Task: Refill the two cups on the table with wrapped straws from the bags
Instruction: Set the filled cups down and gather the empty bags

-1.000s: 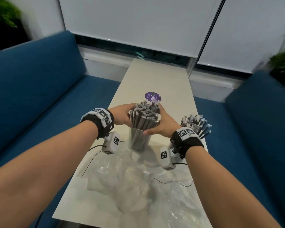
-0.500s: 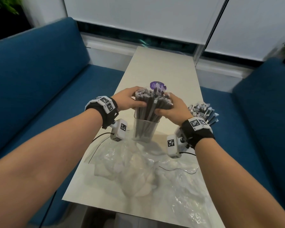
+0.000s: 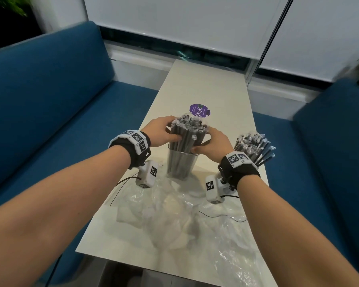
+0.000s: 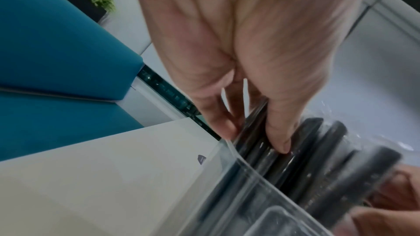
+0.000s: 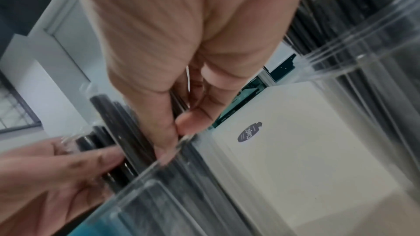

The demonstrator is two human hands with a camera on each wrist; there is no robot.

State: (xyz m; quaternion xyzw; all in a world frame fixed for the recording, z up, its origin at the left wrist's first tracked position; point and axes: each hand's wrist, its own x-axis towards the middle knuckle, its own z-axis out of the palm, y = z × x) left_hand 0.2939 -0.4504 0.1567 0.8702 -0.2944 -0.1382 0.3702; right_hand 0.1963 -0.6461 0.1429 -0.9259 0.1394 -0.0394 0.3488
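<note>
A clear cup (image 3: pixel 180 165) stands mid-table, packed with a bundle of dark wrapped straws (image 3: pixel 187 131) that stick out above its rim. My left hand (image 3: pixel 172 135) grips the bundle from the left and my right hand (image 3: pixel 201 143) grips it from the right, just above the rim. In the left wrist view my left hand (image 4: pixel 256 137) has its fingertips pressed into the straws (image 4: pixel 318 150) at the cup rim (image 4: pixel 250 168). In the right wrist view my right hand (image 5: pixel 177 135) curls thumb and fingers round the straws (image 5: pixel 109 132). A second cup's straws (image 3: pixel 253 145) fan out to the right; my right wrist hides that cup.
Crumpled clear plastic bags (image 3: pixel 184 216) cover the near end of the white table (image 3: pixel 205 83). A purple round sticker (image 3: pixel 199 110) lies just behind the cup. Blue sofas (image 3: pixel 50 83) flank both long sides. Thin black cables (image 3: pixel 222 216) trail over the bags.
Both hands have stayed round the straw bundle in the cup, shifting their hold a little. The head view has moved, so everything sits slightly differently in the frame.
</note>
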